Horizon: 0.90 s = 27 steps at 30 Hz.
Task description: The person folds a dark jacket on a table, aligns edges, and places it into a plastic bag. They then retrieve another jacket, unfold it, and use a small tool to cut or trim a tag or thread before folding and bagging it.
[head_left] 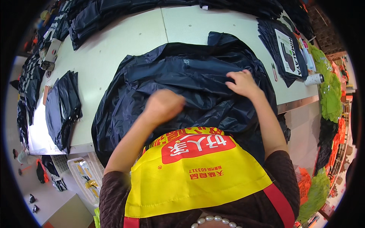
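A large, shiny dark navy garment lies spread and crumpled on the pale table in front of me. My left hand is blurred, its fingers curled down against the fabric near the garment's middle. My right hand rests further right, fingertips pinching a fold of the same fabric. I wear a yellow apron with a red patch. Both forearms come up from the lower edge.
Stacks of folded dark garments lie at the table's left, along the far edge and at the right. A white roll sits near the right edge. Green and orange fabric piles hang right; a plastic crate stands below left.
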{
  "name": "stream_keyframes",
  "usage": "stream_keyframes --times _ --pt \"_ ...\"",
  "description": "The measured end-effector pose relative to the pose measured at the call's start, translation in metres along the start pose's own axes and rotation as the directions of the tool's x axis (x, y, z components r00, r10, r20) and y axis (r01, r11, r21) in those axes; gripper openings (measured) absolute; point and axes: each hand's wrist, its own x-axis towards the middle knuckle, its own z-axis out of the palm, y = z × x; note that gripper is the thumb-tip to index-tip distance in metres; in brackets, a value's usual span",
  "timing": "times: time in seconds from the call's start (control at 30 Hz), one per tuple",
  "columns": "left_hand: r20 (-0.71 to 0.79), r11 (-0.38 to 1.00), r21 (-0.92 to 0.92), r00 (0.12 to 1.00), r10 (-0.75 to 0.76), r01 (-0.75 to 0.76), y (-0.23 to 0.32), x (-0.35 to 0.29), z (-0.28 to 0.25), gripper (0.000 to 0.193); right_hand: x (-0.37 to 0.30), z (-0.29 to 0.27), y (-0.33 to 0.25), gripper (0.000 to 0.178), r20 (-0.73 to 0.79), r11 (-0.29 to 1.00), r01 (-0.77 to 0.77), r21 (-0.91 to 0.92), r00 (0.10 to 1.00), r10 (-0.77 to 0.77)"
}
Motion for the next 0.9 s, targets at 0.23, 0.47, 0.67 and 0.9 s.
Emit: stream_keyframes --times 0.23,0.47,0.67,0.9 --pt "0.223 0.967 0.135 0.945 -0.240 0.214 0.005 0.003 0.100 0.015 0.047 0.088 -0.032 0.026 -0.287 0.995 0.068 0.066 0.957 -0.047" --pt "0.249 0.960 0.196 0.937 -0.247 0.200 0.005 -0.010 0.111 0.012 0.066 0.093 -0.024 0.024 -0.399 0.983 0.179 0.047 0.905 -0.146" --pt "0.003 0.978 0.098 0.982 -0.188 0.187 0.006 -0.006 0.100 0.023 0.061 0.098 -0.027 0.023 -0.456 0.983 0.177 0.056 0.880 -0.133" --pt "0.259 0.998 -0.058 0.966 -0.013 0.029 0.027 -0.017 0.083 0.019 0.066 0.099 -0.018 0.022 -0.505 0.975 0.217 0.044 0.847 -0.165"
